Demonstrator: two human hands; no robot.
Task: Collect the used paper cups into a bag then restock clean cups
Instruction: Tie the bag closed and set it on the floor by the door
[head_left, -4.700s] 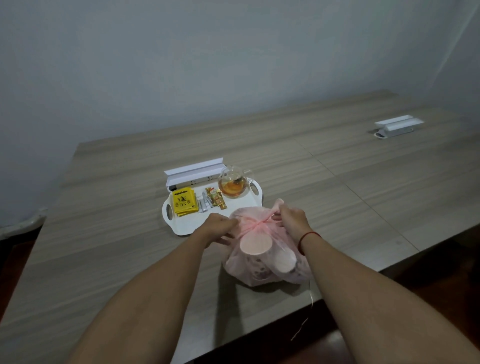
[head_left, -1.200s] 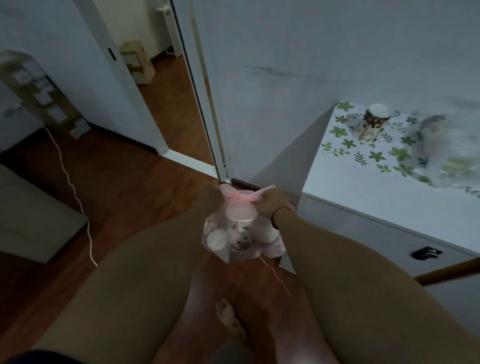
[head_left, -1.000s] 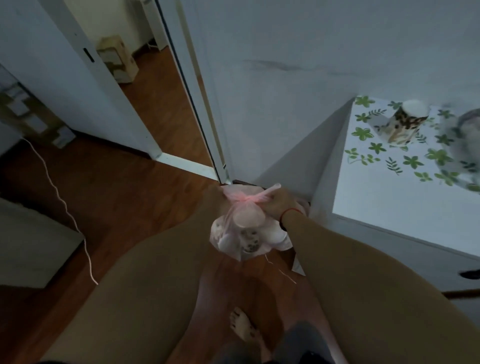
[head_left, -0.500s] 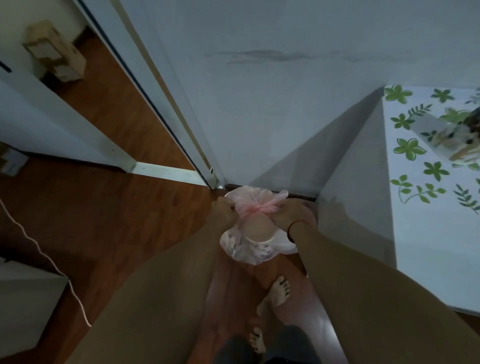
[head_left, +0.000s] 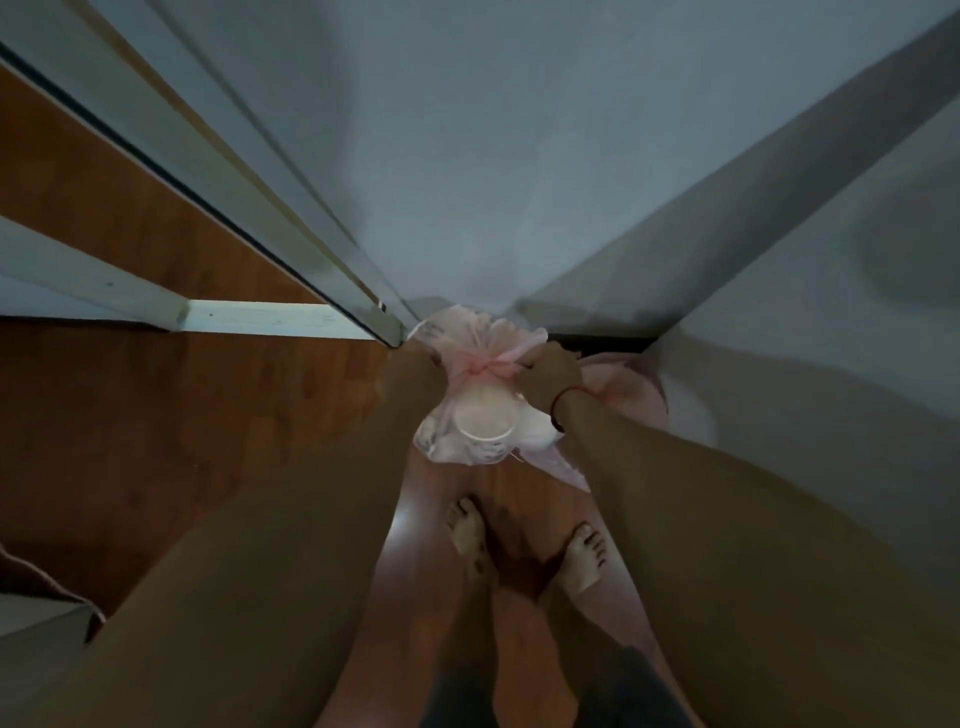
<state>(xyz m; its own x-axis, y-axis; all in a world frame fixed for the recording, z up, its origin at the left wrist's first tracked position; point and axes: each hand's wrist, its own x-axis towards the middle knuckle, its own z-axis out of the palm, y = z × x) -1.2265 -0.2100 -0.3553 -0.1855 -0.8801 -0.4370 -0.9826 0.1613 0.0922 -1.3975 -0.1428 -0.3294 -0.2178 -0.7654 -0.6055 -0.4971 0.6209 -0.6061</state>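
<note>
Over the corner floor (head_left: 156, 415), the right hand (head_left: 550, 371) pinches the tied bag (head_left: 467, 441) by its neck, apparently for carrying; whether the left hand (head_left: 415, 364) grips is unclear.

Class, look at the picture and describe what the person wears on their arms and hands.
Both forearms are bare, no sleeves in view. A thin red cord circles the wrist of the right hand, with a small dark piece on it. No gloves; the left hand is mostly hidden, and its wrist shows no band.
</note>
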